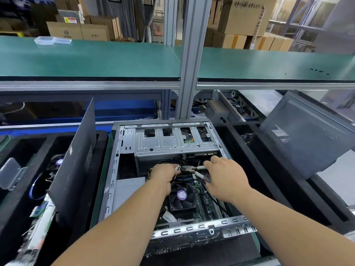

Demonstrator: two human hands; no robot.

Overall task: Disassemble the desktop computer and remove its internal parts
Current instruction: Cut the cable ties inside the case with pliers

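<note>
**Cutting a cable free inside the case**

Desktop computer (169, 169) lies open at lower centre. Left hand (163, 177) pinches a connector (177, 168); right hand (226, 179) grips pliers (192, 169). Keep the tips clear of neighbouring wires, well short of the drive cage (172, 140) beyond.

I can't see what my left hand (163, 176) pinches; its fingers curl over a small pale piece among the cables. My right hand (225, 181) covers most of the pliers' (192, 170) handles, and their tips are too small to tell what they bite. Both forearms hide part of the motherboard (203, 204). The loose panel (307, 139) at right is blurred and cut off by the edge.
</note>
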